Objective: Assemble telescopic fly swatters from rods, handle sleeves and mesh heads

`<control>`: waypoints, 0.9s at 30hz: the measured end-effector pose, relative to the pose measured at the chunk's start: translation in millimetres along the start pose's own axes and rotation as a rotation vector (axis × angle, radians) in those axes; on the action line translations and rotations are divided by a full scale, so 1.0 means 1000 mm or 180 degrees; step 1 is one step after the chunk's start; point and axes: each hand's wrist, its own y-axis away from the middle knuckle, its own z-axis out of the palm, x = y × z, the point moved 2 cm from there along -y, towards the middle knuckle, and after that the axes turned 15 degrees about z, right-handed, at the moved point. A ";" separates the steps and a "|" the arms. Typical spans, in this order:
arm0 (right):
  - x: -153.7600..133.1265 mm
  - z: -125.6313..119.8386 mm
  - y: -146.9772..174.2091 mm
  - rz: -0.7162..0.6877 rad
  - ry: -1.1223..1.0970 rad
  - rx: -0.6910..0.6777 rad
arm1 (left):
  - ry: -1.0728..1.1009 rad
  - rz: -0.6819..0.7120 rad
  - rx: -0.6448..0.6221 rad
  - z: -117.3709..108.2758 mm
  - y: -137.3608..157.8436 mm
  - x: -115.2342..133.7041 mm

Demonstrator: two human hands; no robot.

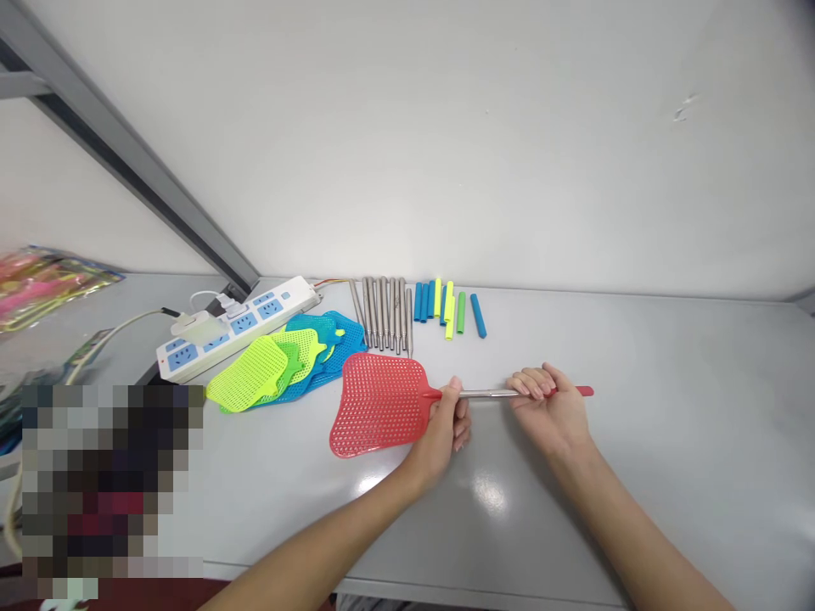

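A red fly swatter (pixel 382 404) lies level across the view, its perforated head to the left and its metal rod running right to a red grip. My left hand (pixel 447 424) is closed around the neck where head meets rod, thumb on top. Palm up, my right hand (pixel 548 406) has its fingers wrapped over the rod and the red grip, whose end sticks out to the right. Behind the swatter stretch a row of metal rods (pixel 383 314) and several blue, yellow and green handle sleeves (pixel 449 310). Loose swatter heads (pixel 251 373) in yellow, green and blue overlap at the left.
A white power strip (pixel 298 293) with plugs and cables sits behind the loose heads. Bagged colourful items (pixel 51 280) lie at far left beside a metal frame post (pixel 127 144). The grey table (pixel 688 373) meets a pale wall at the back. A pixelated patch hides the lower left.
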 end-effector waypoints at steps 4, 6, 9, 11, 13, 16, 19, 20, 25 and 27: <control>0.003 0.000 0.000 -0.0017 0.0220 -0.0063 | 0.0180 -0.0104 0.0069 -0.001 -0.002 0.001; 0.003 0.000 0.000 0.0012 0.0180 -0.0043 | 0.0212 -0.0109 0.0132 -0.001 -0.003 0.000; 0.003 0.000 0.000 0.0078 -0.0034 0.0064 | 0.0148 -0.0099 0.0188 -0.002 -0.003 -0.003; 0.003 0.001 0.000 0.0121 -0.0175 0.0129 | 0.0069 -0.0061 0.0204 -0.003 -0.003 -0.005; 0.002 0.002 0.001 0.0154 -0.0224 0.0147 | -0.0001 -0.0041 0.0196 -0.003 -0.003 -0.005; 0.000 0.003 0.001 0.0154 -0.0101 0.0088 | -0.0114 -0.0084 0.0158 -0.002 -0.004 -0.005; -0.001 0.003 0.001 0.0131 0.0078 0.0010 | -0.0225 -0.0085 0.0148 -0.002 -0.005 -0.005; -0.002 0.003 0.001 0.0136 0.0083 0.0008 | -0.0260 -0.0067 0.0152 -0.002 -0.005 -0.006; -0.002 0.002 0.000 0.0182 0.0087 -0.0006 | -0.0425 -0.0077 0.0136 -0.003 -0.006 -0.011; -0.003 0.001 -0.001 0.0165 0.0185 -0.0049 | -0.0471 -0.0060 0.0137 -0.003 -0.005 -0.011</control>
